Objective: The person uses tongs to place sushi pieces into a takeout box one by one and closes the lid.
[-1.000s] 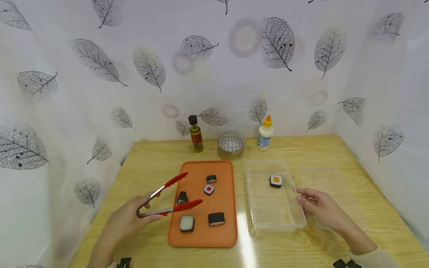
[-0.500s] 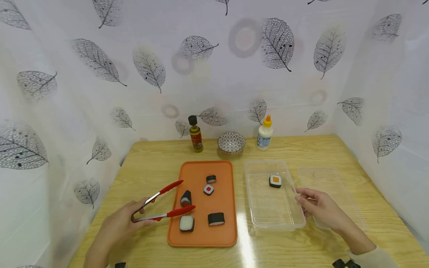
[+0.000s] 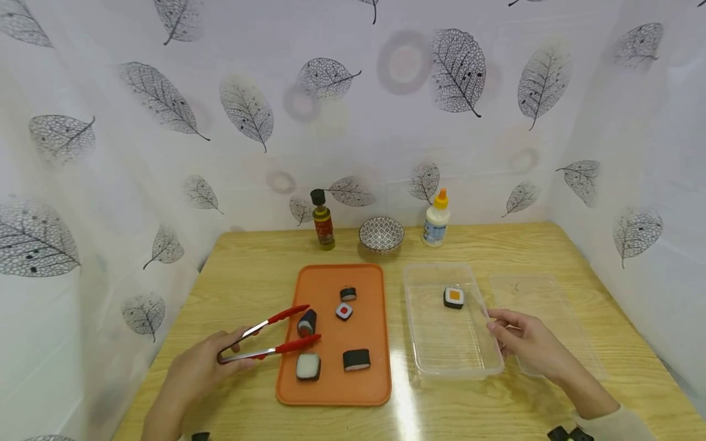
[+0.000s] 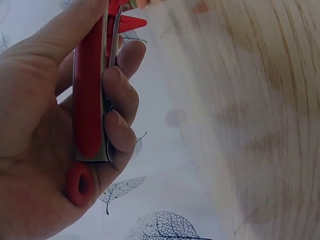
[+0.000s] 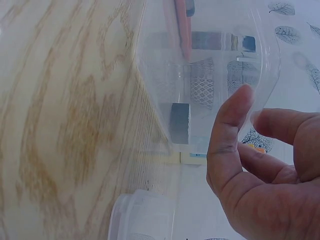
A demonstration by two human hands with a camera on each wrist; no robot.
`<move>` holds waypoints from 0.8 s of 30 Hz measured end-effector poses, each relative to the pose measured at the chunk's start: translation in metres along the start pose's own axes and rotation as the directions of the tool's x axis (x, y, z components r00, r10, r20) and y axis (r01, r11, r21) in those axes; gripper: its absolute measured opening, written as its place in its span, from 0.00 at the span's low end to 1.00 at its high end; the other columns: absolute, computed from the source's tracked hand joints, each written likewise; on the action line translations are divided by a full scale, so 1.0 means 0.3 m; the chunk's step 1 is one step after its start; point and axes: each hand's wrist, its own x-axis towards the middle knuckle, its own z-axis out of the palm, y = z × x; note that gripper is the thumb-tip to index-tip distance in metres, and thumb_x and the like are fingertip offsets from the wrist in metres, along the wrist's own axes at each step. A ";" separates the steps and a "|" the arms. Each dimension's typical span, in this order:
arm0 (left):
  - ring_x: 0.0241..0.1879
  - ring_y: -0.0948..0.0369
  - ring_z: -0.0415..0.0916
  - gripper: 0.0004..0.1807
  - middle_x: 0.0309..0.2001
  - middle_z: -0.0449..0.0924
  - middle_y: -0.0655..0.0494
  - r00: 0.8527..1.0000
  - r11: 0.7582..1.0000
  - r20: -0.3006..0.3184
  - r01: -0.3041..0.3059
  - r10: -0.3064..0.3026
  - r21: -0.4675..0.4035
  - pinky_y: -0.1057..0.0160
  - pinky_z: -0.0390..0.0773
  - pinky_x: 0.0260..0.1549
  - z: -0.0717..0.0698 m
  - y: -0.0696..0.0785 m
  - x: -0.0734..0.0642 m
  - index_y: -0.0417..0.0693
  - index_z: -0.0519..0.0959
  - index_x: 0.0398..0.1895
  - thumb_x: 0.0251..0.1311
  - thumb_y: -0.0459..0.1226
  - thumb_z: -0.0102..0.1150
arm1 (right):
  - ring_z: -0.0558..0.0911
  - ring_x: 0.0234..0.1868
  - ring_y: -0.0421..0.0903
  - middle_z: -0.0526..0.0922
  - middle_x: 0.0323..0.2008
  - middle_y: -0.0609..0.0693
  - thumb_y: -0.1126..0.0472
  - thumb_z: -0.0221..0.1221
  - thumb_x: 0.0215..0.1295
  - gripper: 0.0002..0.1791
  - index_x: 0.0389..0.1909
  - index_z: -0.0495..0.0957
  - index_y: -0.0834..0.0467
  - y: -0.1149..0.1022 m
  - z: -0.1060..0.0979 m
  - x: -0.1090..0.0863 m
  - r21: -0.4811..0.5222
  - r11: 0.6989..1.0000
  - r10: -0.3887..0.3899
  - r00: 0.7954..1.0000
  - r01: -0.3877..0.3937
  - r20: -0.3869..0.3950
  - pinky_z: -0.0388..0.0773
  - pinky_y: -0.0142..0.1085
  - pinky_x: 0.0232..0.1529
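Observation:
My left hand (image 3: 190, 370) grips metal tongs (image 3: 298, 343) with red tips; their red handle (image 4: 88, 100) lies along the palm in the left wrist view. The spread tips reach over an orange tray (image 3: 375, 392), one on either side of a dark sushi roll (image 3: 306, 323) with a reddish end. Below it sits a white-topped sushi piece (image 3: 307, 367). My right hand (image 3: 529, 344) pinches the right rim of a clear plastic container (image 3: 459, 370) between thumb and forefinger. Inside, a sushi piece (image 3: 454, 297) with an orange centre stands near the back.
Other sushi on the tray: a dark-wrapped piece (image 3: 356, 360), a red-centred one (image 3: 344, 311) and a small dark one (image 3: 348, 294). A clear lid (image 3: 551, 318) lies right of the container. Along the back stand a sauce bottle (image 3: 323, 223), a patterned bowl (image 3: 381, 236) and a yellow-capped bottle (image 3: 436, 220).
The left hand and tongs have drawn back to the left and lower, the tips now flanking the dark roll. That roll has turned and shifted slightly right. The right hand stays on the container.

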 end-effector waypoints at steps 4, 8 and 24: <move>0.23 0.74 0.61 0.30 0.27 0.69 0.75 1.000 1.000 -0.007 -0.006 0.006 -0.004 0.65 0.60 0.23 0.000 0.002 0.005 0.68 0.86 0.59 0.52 0.61 0.76 | 0.83 0.32 0.41 0.78 0.45 0.57 0.56 0.51 0.84 0.32 0.75 0.61 0.76 0.002 0.001 -0.001 0.000 1.000 0.009 1.000 -0.009 -0.008 0.85 0.39 0.35; 0.23 0.73 0.61 0.29 0.25 0.69 0.75 1.000 1.000 -0.012 -0.006 0.006 -0.003 0.65 0.60 0.23 0.000 0.005 0.006 0.68 0.87 0.58 0.52 0.61 0.76 | 0.83 0.32 0.40 0.79 0.45 0.56 0.56 0.51 0.84 0.32 0.75 0.61 0.76 0.003 0.002 0.000 0.001 1.000 0.014 1.000 -0.014 -0.008 0.86 0.39 0.35; 0.23 0.76 0.61 0.28 0.27 0.74 0.79 0.993 0.998 -0.098 -0.065 0.066 0.016 0.67 0.60 0.20 0.012 0.009 -0.001 0.70 0.87 0.58 0.52 0.60 0.76 | 0.84 0.33 0.44 0.78 0.47 0.59 0.56 0.51 0.85 0.32 0.75 0.60 0.75 0.005 -0.002 0.000 -0.013 1.000 0.006 1.000 -0.006 -0.005 0.85 0.38 0.35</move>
